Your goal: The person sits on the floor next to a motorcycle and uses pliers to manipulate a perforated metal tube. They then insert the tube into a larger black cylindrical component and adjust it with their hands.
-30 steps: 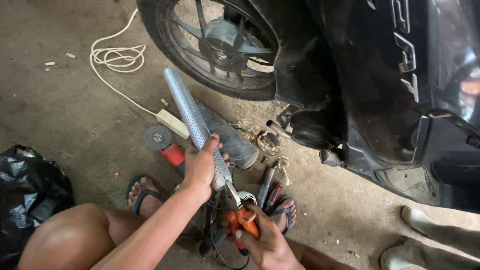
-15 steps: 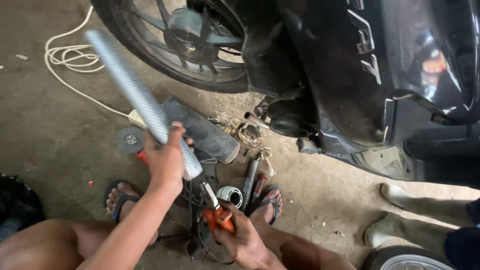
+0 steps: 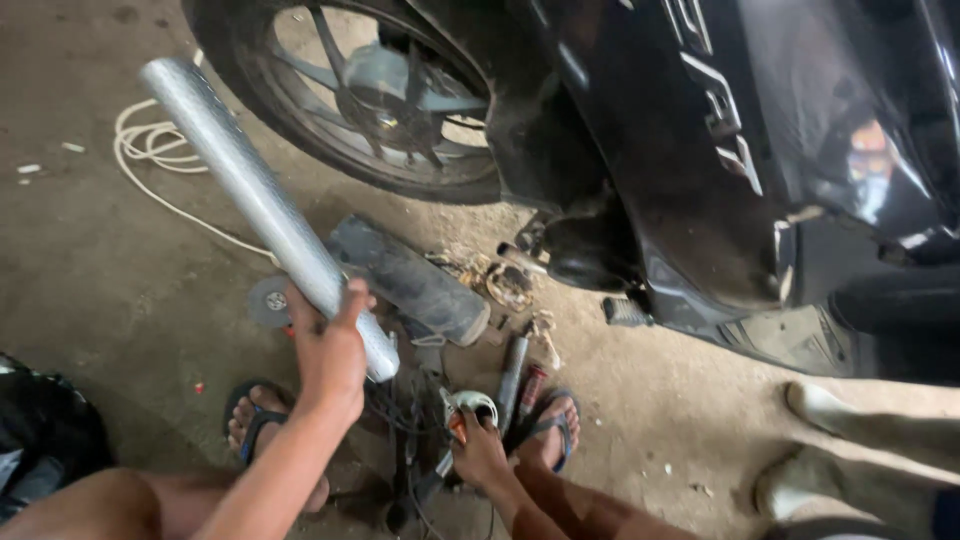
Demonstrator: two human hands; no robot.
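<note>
Hands point(image 3: 330, 345) (two), one silver pipe point(image 3: 255, 200)

The floor point(image 3: 90, 290) was bare, stained concrete, dusty and littered with small scraps. Beyond the hands stood a black motorbike point(image 3: 700, 150), its spoked rear wheel point(image 3: 370, 100) resting on the ground. A white cord point(image 3: 150, 150) lay coiled to the far left. Light was dim and even, glinting off the bike's glossy panels.
</note>
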